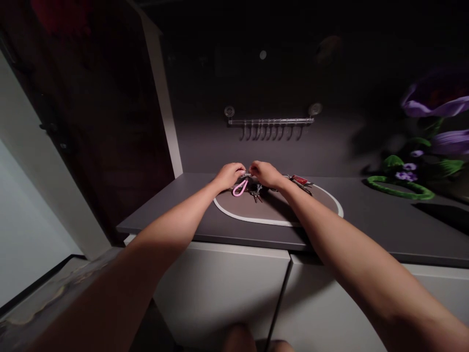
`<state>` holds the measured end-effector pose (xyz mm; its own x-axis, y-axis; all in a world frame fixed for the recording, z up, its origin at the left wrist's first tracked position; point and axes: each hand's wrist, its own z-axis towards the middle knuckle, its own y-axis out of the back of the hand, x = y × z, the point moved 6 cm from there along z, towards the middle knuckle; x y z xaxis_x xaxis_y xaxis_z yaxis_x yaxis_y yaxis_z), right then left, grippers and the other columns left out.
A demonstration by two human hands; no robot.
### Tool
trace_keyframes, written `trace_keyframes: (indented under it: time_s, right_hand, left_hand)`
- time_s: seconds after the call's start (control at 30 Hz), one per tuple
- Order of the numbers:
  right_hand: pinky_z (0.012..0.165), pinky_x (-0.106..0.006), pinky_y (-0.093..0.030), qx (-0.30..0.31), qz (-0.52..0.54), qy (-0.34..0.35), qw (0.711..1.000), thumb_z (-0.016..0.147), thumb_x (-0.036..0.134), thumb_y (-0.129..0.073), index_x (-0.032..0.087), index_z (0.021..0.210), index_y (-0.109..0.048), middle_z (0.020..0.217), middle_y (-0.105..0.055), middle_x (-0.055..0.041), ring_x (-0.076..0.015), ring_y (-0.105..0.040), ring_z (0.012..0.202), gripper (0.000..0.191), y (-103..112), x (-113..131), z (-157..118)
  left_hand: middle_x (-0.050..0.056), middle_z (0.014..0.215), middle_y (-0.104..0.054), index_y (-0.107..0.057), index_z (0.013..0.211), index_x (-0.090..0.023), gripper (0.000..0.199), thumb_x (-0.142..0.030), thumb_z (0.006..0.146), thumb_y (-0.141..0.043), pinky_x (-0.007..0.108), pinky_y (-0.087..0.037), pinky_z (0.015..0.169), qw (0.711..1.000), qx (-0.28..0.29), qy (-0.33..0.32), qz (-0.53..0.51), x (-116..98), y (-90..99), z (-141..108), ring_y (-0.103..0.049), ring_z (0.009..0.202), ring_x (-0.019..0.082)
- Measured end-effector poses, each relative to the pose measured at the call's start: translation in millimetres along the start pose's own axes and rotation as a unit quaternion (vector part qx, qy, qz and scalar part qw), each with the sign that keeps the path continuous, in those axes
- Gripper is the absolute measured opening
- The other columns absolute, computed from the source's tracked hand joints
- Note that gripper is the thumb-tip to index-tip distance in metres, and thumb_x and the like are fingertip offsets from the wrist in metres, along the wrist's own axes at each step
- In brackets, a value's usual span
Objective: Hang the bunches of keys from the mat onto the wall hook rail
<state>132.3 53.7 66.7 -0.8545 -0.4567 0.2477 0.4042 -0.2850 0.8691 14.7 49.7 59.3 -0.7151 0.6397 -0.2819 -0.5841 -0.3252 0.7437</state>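
**As Fingers Met over a Key Bunch, a Pink Loop Lay Just Below**

While both forearms reached forward over the counter, the left hand and the right hand came close together above the back of an oval mat, with only a narrow gap between their fingertips. A small pale piece bridged that gap. The left thumb and fingers were pinched on its near end; the right fingers were curled inward, but their tips were too hidden to tell what they gripped. The pink loop lay directly beneath the gap, slightly toward the left hand, and the key bunch spread just beside it, below the right hand and outside the curl of its fingers.

Farther right, past the right wrist, more keys lay near the mat's back edge with a red tag among them. On the wall behind, a clear rail carried a row of hooks. Purple flowers stood at the far right, near a fuzzy green ring on the counter.
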Motion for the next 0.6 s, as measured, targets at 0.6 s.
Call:
trace_keyframes:
  time_s: [0.6]
  right_hand:
    - [0.068, -0.022, -0.037, -0.116, 0.258, 0.012, 0.959, 0.077, 0.029, -0.047, 0.014, 0.08, -0.055, 0.076, -0.058, -0.0023, -0.0106, -0.049, 0.068, 0.017, 11.2, 3.4, 0.8]
  left_hand:
    - [0.0, 0.066, -0.057, -0.053, 0.074, -0.014, 0.014, -0.027, 0.077, -0.052, 0.021, -0.039, 0.06, 0.924, -0.097, 0.097, -0.358, 15.9, 8.6, 4.5, -0.049, 0.059, 0.008]
